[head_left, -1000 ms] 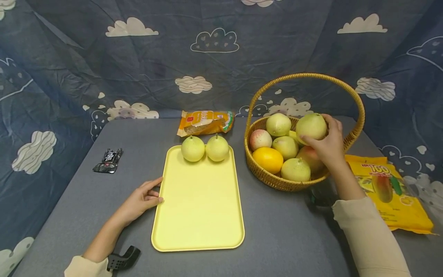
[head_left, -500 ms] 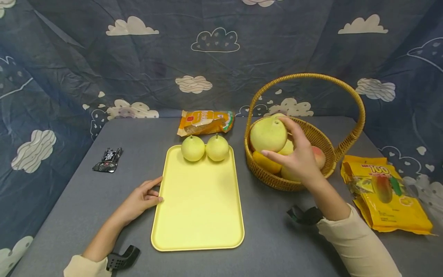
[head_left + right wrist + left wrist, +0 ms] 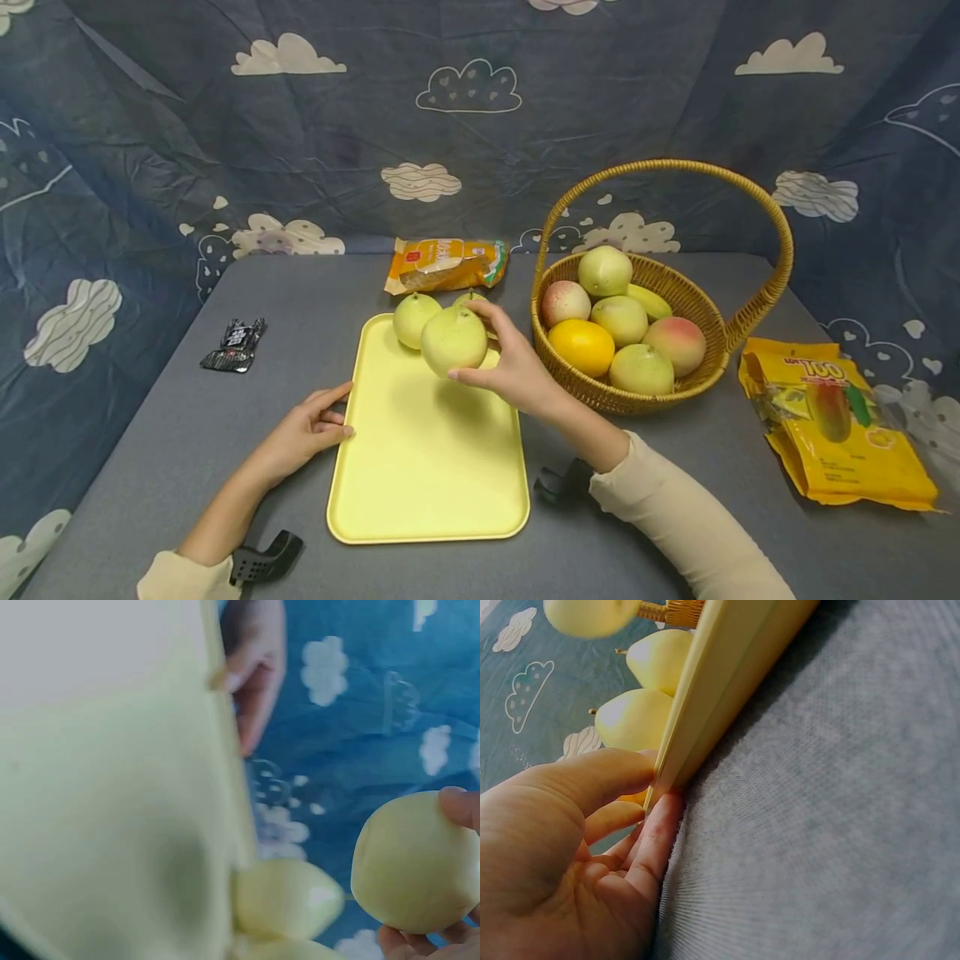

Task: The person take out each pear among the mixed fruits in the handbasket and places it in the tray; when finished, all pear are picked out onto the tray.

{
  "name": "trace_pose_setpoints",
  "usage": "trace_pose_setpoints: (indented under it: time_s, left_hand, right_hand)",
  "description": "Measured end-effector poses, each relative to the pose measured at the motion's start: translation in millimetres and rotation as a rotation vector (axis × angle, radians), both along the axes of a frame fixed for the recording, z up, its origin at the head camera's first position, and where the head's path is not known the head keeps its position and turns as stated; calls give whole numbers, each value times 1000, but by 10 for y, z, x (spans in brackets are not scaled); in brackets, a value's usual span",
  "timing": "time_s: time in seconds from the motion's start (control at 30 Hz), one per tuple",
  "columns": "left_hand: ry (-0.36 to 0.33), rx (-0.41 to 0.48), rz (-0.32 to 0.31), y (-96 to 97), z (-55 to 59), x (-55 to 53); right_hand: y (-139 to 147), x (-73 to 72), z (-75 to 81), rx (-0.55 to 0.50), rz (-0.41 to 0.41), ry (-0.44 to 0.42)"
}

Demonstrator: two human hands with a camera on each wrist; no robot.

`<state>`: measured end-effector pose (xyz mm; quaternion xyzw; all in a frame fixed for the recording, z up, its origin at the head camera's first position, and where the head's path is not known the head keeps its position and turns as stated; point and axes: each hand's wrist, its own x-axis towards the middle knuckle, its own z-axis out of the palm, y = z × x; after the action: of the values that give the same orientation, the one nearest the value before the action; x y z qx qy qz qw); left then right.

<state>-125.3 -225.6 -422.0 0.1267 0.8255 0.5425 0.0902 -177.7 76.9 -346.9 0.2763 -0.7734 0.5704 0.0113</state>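
Observation:
My right hand [image 3: 521, 371] holds a large pale green pear [image 3: 453, 343] between thumb and fingers, above the far part of the yellow tray [image 3: 427, 467]. The pear's shadow falls on the tray. In the right wrist view, the thumb and fingertips reach around the side of this pear [image 3: 416, 862]. Two more pears stand side by side at the tray's far end; the left one [image 3: 411, 318] shows mostly, while the other is largely hidden behind the held pear. At the tray's left edge, my left hand [image 3: 577, 832] pinches the rim, thumb above and fingers beneath.
Right of the tray stands a wicker basket [image 3: 600, 400] with a tall handle, holding several fruits, among them a peach [image 3: 675, 344]. A yellow mango snack bag [image 3: 840, 425] lies far right. An orange packet [image 3: 446, 265] lies behind the tray, a black wrapper [image 3: 236, 346] to its left.
My right hand has lifted the pear out of the basket and carried it left, over the tray. My left hand has stayed at the tray's edge.

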Motion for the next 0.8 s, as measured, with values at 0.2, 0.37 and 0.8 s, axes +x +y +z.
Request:
trace_pose_setpoints:
  time_s: [0.2,0.37,0.8]
  left_hand:
    - [-5,1,-2,-3,-15,-7]
    - [-21,7,-2,-1,-16,-13]
    - [-7,0,0,3,-8,-13]
  right_hand:
    - [-211,31,-97,0,65,-203]
    - [-281,-38,-289,64,80,-194]
    - [-369,-143,-537,206,87,-125]
